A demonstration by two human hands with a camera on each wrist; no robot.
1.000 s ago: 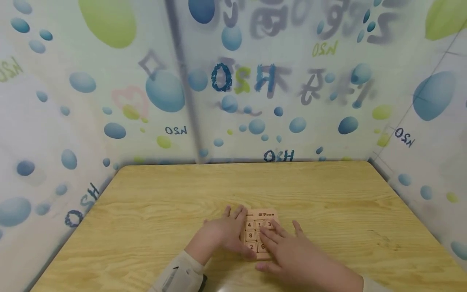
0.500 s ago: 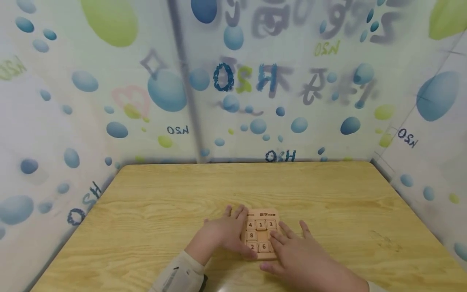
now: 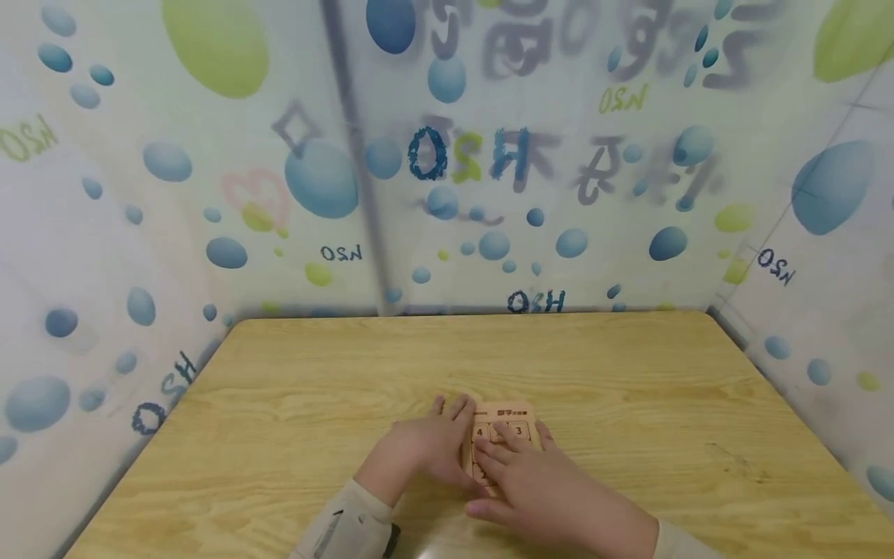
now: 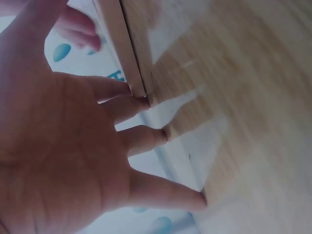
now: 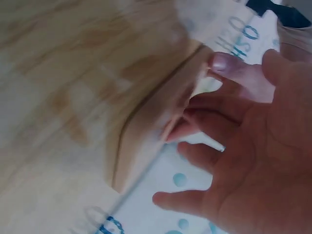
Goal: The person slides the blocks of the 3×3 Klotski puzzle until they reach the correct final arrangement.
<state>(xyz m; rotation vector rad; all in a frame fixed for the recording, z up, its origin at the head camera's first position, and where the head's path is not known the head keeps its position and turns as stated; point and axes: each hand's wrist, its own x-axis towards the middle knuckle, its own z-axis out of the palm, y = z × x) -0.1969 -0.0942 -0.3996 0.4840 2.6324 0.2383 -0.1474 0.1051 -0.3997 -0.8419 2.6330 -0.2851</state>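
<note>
A wooden number slide puzzle (image 3: pixel 513 406) lies flat on the table between both hands. Its tiles 4 (image 3: pixel 479 432) and 3 (image 3: pixel 518 431) show in the top row; most of the middle and lower tiles are hidden under fingers. My left hand (image 3: pixel 431 452) steadies the puzzle's left side, thumb by the lower left corner. In the left wrist view its straight, spread fingers touch the table, two fingertips right at the puzzle's edge (image 4: pixel 119 44). Over the board reaches my right hand (image 3: pixel 548 489), extended fingertips on the left and middle tiles, thumb below the near edge.
The light wooden table (image 3: pixel 314 373) extends to all sides of the puzzle. Behind it and along both sides stand white walls (image 3: pixel 615 272) printed with blue and green drops. A device sits on the left wrist, over a pale sleeve (image 3: pixel 349 520).
Half a second ago the right hand lay at the puzzle's right side and a gap showed mid-board. Now it has shifted left, covering the middle and tile 8. The left hand stays put.
</note>
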